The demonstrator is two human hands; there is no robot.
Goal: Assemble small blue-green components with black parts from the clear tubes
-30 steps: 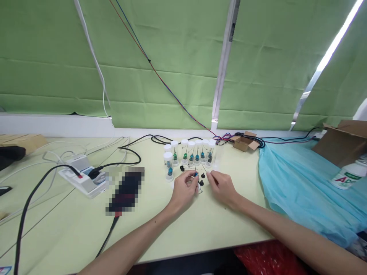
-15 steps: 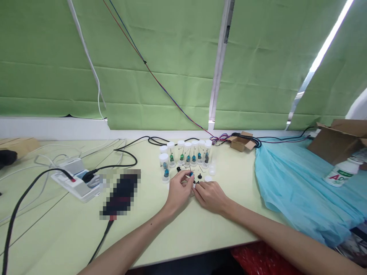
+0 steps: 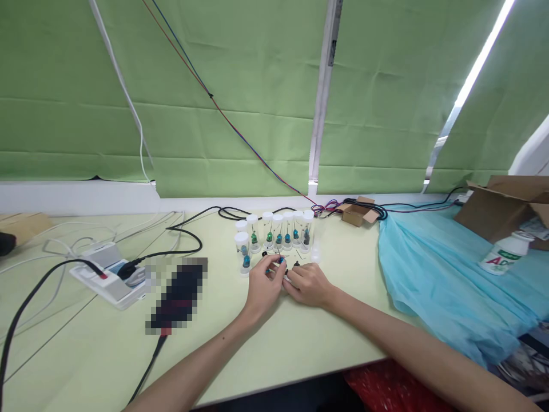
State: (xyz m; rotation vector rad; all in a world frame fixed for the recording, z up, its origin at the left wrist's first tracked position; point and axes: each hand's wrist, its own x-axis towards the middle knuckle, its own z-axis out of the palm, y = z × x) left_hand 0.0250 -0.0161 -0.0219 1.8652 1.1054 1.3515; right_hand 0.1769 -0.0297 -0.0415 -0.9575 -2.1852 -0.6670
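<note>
The right hand [image 3: 309,283] has come in from the right over the last second, and its curled fingertips now meet or nearly meet those of the left hand [image 3: 265,283]; this suggests the work has turned from one-handed holding to two-handed fitting or adjusting. The left hand is pinched narrow, its thumb and fingers gripping a small blue piece [image 3: 282,260], which sits just above the counter [image 3: 266,357], in front of the row of tubes [image 3: 287,232]. The right hand is drawn in tight, but its fingers hide whether anything is between them. The blue piece is rounded and glossy, probably plastic, with a thin, dark wire-like stem rising from it. Near the hands lie a small matt black piece [image 3: 296,264] and some thin metal pins [image 3: 299,253]. The tubes are clear, smooth cylinders with flat white caps, standing upright and holding blue, green or darker pieces with slender stems. Farther right, a thin blue sheet [image 3: 412,274] lies in soft creases.
</note>
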